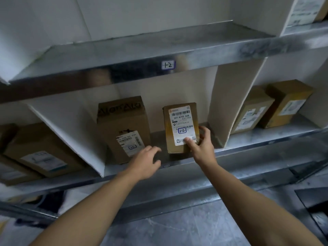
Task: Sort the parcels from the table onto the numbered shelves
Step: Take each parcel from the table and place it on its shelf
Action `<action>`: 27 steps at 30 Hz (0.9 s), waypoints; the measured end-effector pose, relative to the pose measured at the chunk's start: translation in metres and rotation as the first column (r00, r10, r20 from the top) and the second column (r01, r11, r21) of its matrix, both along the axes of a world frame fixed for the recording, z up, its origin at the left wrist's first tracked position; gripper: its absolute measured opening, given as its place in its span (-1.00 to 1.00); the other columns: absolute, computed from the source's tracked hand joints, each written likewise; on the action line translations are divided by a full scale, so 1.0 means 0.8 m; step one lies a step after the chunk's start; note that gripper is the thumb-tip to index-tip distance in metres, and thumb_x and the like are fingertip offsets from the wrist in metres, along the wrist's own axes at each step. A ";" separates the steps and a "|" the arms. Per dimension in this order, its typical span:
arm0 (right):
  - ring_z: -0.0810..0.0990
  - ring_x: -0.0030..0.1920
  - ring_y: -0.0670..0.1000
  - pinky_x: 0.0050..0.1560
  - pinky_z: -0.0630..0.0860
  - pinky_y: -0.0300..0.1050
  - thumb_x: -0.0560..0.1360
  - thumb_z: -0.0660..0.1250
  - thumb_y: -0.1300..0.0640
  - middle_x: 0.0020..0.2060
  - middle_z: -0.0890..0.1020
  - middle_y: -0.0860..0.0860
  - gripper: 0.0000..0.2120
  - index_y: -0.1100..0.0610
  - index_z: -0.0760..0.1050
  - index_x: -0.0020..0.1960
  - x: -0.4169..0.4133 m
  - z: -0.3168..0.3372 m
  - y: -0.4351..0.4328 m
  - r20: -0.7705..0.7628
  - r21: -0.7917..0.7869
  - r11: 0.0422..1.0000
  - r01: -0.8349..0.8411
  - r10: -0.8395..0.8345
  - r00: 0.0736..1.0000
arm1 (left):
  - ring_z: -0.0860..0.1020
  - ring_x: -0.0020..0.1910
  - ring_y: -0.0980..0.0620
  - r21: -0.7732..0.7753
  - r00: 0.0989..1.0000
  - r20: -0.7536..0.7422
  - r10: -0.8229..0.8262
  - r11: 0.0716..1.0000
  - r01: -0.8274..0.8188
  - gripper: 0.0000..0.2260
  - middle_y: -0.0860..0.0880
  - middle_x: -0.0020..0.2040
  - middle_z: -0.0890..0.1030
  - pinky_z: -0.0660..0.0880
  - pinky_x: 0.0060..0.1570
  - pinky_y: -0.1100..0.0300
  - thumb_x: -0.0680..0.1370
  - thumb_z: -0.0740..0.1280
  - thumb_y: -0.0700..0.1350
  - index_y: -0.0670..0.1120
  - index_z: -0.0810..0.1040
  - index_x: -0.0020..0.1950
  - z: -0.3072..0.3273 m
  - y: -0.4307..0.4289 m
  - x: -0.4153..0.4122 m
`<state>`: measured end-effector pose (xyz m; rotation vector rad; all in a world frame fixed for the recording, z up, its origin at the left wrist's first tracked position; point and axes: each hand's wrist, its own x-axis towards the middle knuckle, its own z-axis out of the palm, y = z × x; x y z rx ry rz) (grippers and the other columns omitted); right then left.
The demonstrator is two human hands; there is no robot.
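Note:
A small brown parcel (179,125) with a white shipping label marked "2-2" lies on the middle bay of the lower metal shelf (248,139). My right hand (200,144) grips its near right corner, thumb on the label and fingers round the right side. My left hand (146,161) hovers just left of it with relaxed fingers, holding nothing. A larger brown parcel (124,125) with a "2-2" label stands to the left in the same bay. The shelf above carries a tag reading "1-2" (168,65).
White dividers (229,103) wall the bay on both sides. Two parcels (269,107) lie in the right bay, and more parcels (39,153) fill the left bay. Another parcel (305,9) sits on the top shelf at far right. Grey floor lies below.

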<state>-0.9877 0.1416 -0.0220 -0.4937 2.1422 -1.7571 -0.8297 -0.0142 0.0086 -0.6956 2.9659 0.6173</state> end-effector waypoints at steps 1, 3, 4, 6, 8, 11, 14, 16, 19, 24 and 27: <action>0.59 0.22 0.02 0.22 0.59 0.15 0.47 0.50 -0.04 0.24 0.58 -0.02 -0.43 -0.20 0.25 0.33 -0.007 0.000 -0.002 0.004 -0.006 1.000 -0.016 0.016 1.000 | 0.46 0.23 0.02 0.004 1.000 0.003 0.014 1.000 -0.014 -0.63 0.02 0.27 0.46 0.43 0.21 0.06 0.58 0.28 -0.01 0.05 0.41 0.38 0.001 0.003 -0.002; 0.59 0.22 0.02 0.25 0.57 0.14 0.47 0.50 -0.01 0.22 0.59 -0.02 -0.45 -0.19 0.26 0.31 -0.023 0.001 -0.007 0.012 -0.010 0.999 -0.046 0.046 0.999 | 0.44 0.23 0.06 0.013 0.998 -0.008 0.060 0.998 -0.060 -0.64 0.04 0.29 0.45 0.42 0.20 0.11 0.59 0.28 -0.01 0.04 0.41 0.39 0.000 0.007 -0.007; 0.59 0.22 0.02 0.26 0.56 0.11 0.47 0.50 0.00 0.22 0.59 -0.02 -0.45 -0.18 0.26 0.31 -0.031 0.001 -0.010 0.012 -0.013 0.998 -0.068 0.068 0.998 | 0.43 0.23 0.07 0.019 0.996 -0.017 0.083 0.996 -0.082 -0.64 0.04 0.31 0.44 0.40 0.20 0.14 0.59 0.28 -0.01 0.05 0.41 0.39 -0.001 0.010 -0.009; 0.59 0.23 0.01 0.25 0.58 0.06 0.47 0.51 0.01 0.22 0.59 -0.03 -0.44 -0.15 0.28 0.33 -0.043 0.000 -0.012 0.002 -0.021 0.993 -0.114 0.114 0.993 | 0.42 0.25 0.08 0.030 0.993 -0.031 0.117 0.993 -0.116 -0.64 0.06 0.32 0.43 0.39 0.23 0.16 0.59 0.29 -0.01 0.06 0.41 0.39 -0.002 0.020 -0.012; 0.58 0.23 -0.01 0.23 0.58 0.00 0.47 0.51 0.01 0.22 0.58 -0.04 -0.42 -0.09 0.29 0.38 -0.050 -0.004 -0.011 -0.019 0.003 0.986 -0.166 0.166 0.986 | 0.41 0.28 0.08 0.035 0.988 -0.033 0.150 0.988 -0.149 -0.64 0.07 0.33 0.42 0.38 0.26 0.13 0.59 0.29 0.00 0.07 0.41 0.39 -0.004 0.029 -0.014; 0.55 0.26 -0.02 0.25 0.56 -0.01 0.47 0.50 -0.01 0.26 0.55 -0.05 -0.38 -0.10 0.27 0.42 -0.057 -0.014 -0.003 -0.024 0.019 0.978 -0.206 0.207 0.978 | 0.39 0.31 0.06 0.046 0.978 -0.042 0.206 0.978 -0.204 -0.65 0.06 0.33 0.43 0.36 0.32 0.11 0.59 0.29 0.00 0.06 0.42 0.39 -0.010 0.040 -0.014; 0.54 0.28 -0.02 0.27 0.54 -0.01 0.46 0.51 0.00 0.28 0.55 -0.06 -0.36 -0.11 0.26 0.43 -0.063 -0.020 0.003 -0.018 0.037 0.976 -0.217 0.217 0.976 | 0.39 0.29 0.07 0.059 0.969 -0.048 0.243 0.969 -0.240 -0.66 0.07 0.32 0.43 0.35 0.31 0.12 0.60 0.29 -0.01 0.04 0.43 0.38 -0.014 0.050 -0.011; 0.54 0.27 -0.05 0.30 0.53 0.03 0.43 0.54 0.05 0.28 0.55 -0.09 -0.31 -0.12 0.26 0.43 -0.064 -0.025 0.008 -0.005 0.069 0.967 -0.246 0.247 0.969 | 0.40 0.27 0.08 0.071 0.960 -0.042 0.277 0.959 -0.274 -0.66 0.09 0.30 0.43 0.37 0.29 0.13 0.59 0.30 -0.01 0.05 0.43 0.37 -0.017 0.057 -0.010; 0.55 0.26 -0.08 0.32 0.53 0.06 0.38 0.58 0.12 0.27 0.56 -0.10 -0.25 -0.10 0.26 0.44 -0.062 -0.033 0.014 0.012 0.085 0.962 -0.260 0.259 0.966 | 0.41 0.24 0.11 0.072 0.948 -0.042 0.315 0.948 -0.311 -0.66 0.10 0.28 0.43 0.39 0.26 0.15 0.59 0.30 0.01 0.06 0.44 0.37 -0.019 0.066 -0.009; 0.56 0.23 -0.04 0.30 0.51 0.00 0.44 0.54 0.17 0.25 0.58 -0.04 -0.30 -0.05 0.24 0.43 -0.068 -0.025 0.002 0.038 0.096 0.952 -0.290 0.288 0.957 | 0.44 0.23 0.10 0.083 0.937 -0.051 0.345 0.937 -0.340 -0.67 0.08 0.25 0.45 0.41 0.25 0.13 0.59 0.31 0.00 0.03 0.46 0.35 -0.020 0.073 -0.006; 0.57 0.27 0.04 0.27 0.51 0.01 0.47 0.50 0.18 0.27 0.58 0.00 -0.32 -0.05 0.22 0.45 -0.071 -0.029 -0.002 0.049 0.128 0.947 -0.296 0.292 0.955 | 0.44 0.22 0.10 0.074 0.930 -0.057 0.363 0.931 -0.358 -0.68 0.07 0.24 0.45 0.40 0.23 0.17 0.59 0.31 0.00 0.02 0.47 0.34 -0.019 0.077 -0.005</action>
